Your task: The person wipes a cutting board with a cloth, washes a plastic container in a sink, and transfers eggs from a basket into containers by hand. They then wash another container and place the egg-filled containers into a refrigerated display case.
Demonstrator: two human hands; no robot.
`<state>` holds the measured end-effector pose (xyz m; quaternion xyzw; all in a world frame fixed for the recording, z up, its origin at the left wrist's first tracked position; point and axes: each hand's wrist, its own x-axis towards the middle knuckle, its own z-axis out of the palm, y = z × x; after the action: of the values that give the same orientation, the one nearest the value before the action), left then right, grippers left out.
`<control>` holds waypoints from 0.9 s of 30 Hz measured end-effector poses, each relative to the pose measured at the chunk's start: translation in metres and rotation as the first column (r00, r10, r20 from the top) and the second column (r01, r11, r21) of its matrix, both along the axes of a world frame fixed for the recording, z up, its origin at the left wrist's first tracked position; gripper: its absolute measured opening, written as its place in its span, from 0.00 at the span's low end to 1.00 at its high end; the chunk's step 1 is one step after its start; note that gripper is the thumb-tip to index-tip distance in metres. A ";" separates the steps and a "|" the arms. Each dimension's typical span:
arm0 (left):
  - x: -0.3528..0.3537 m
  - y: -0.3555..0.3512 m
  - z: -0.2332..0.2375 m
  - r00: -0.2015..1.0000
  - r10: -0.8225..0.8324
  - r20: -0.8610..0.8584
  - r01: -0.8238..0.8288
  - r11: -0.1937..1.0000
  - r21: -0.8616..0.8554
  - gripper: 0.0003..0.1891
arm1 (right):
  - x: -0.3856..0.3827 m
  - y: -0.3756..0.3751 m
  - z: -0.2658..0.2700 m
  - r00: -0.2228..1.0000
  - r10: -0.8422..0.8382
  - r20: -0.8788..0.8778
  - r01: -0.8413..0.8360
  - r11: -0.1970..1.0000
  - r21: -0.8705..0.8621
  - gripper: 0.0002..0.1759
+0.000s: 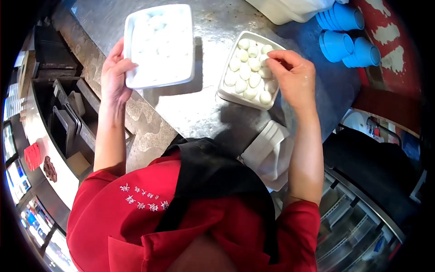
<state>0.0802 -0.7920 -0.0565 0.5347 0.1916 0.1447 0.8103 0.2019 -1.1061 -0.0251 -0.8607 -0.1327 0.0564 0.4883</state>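
Observation:
My left hand (114, 75) grips the near-left edge of a white rectangular tub (129, 45), thumb over the rim, raised above the metal counter. Pale shapes show inside that tub, but glare washes them out. To its right on the counter sits a second white tub (220, 90), packed with peeled eggs (245, 71) in rows. My right hand (297, 77) reaches over this tub's right side. Its thumb and forefinger are pinched on an egg (263, 59) there, which the fingers partly hide.
Stacks of blue cups (336, 45) stand at the counter's far right, beside a white container (281, 11). Pale plastic containers (267, 145) lie near my apron at the counter's front edge. Dark bins (68, 113) stand to the left, and a metal rack (353, 213) is at lower right.

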 end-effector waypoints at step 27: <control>-0.039 -0.011 -0.038 0.993 0.043 -0.114 -0.066 0.976 -0.210 0.39 | -0.001 0.046 -0.017 0.842 0.471 0.262 -0.244 0.766 -0.595 0.09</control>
<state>0.0415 -0.8031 -0.0945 0.4464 0.2644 0.1162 0.8469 0.2009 -1.0598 -0.0425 -0.9126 -0.3725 0.0097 0.1682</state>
